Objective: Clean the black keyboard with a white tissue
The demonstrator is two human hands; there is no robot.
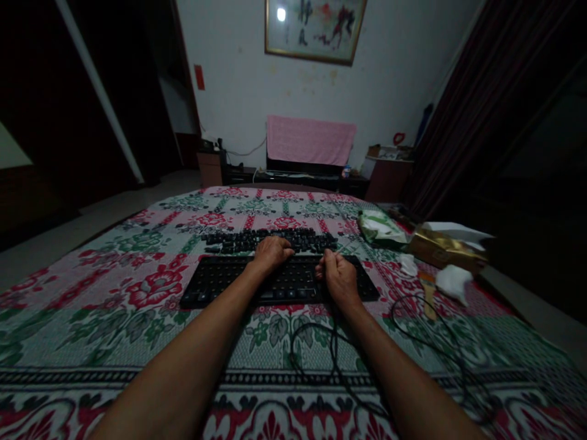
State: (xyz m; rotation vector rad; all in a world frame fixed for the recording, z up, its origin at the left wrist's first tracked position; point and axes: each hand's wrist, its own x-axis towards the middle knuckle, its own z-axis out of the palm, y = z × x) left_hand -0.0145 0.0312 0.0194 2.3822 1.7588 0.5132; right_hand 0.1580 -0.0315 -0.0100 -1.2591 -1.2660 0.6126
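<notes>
A black keyboard [211,281] with most keycaps off lies on the patterned cloth in front of me. Beyond its far edge is a row of loose black keycaps [238,239]. My left hand [271,250] reaches across the keyboard to these keycaps, its fingers curled together; what they hold, if anything, is hidden. Over the right part of the keyboard, my right hand [338,276] is closed around a thin, pale, stick-like tool [345,245] whose tip points up and right. Its exact kind is too small and dim to tell.
A black cable [334,348] loops across the patterned tablecloth [151,342]. To the right lie a brush [429,296], crumpled white tissues [454,282], a gold tissue box [443,250] and a green-white packet [380,227]. A pink towel [312,140] hangs beyond the table.
</notes>
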